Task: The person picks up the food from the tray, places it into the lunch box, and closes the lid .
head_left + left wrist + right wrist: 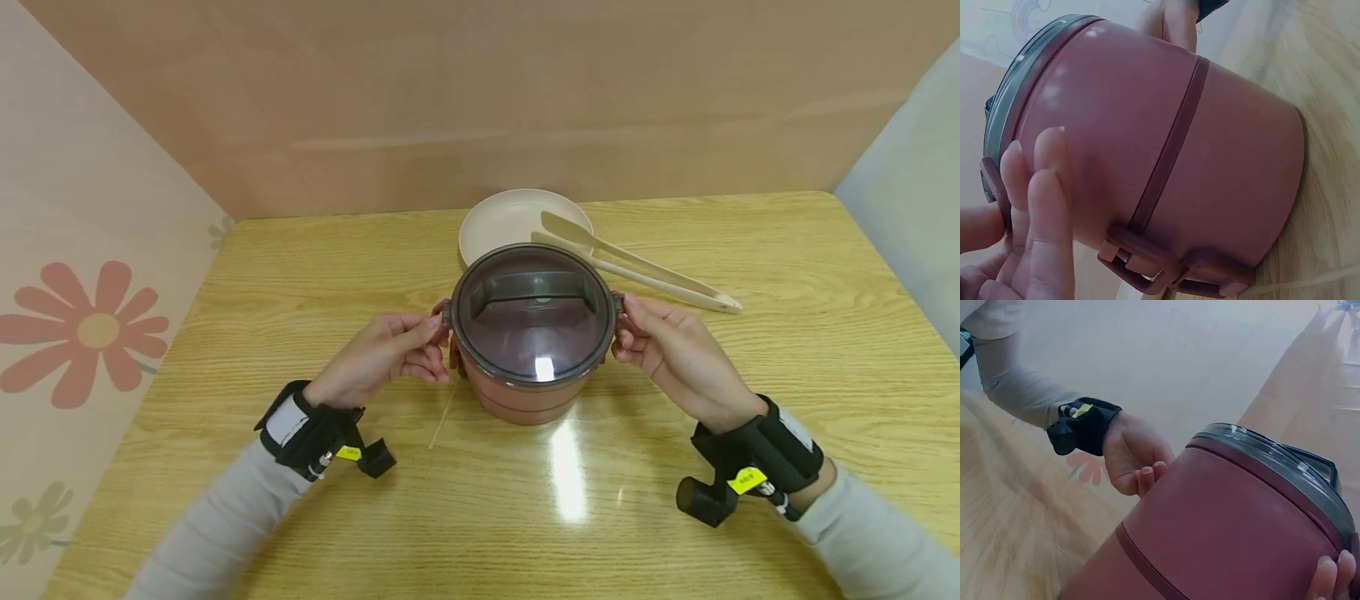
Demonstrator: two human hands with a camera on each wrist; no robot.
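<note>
A reddish-brown round food container (525,392) with a dark see-through lid (534,321) stands upright at the table's middle. My left hand (429,335) is at its left side, thumb and fingers curled round the side latch (992,184) under the lid rim. On the opposite side my right hand (628,327) grips the matching latch in the same way. In the left wrist view the container's wall (1166,144) fills the picture, with my fingers (1035,206) against it and another clasp (1147,262) lower down. The right wrist view shows the lid (1272,456) and my left hand (1135,456) beyond it.
A cream plate (502,221) sits just behind the container. Pale tongs (637,268) lie with their tips on the plate and their handle end out to the right. A thin pale stick (442,421) lies on the wooden table (787,375) by my left hand. Panel walls enclose three sides.
</note>
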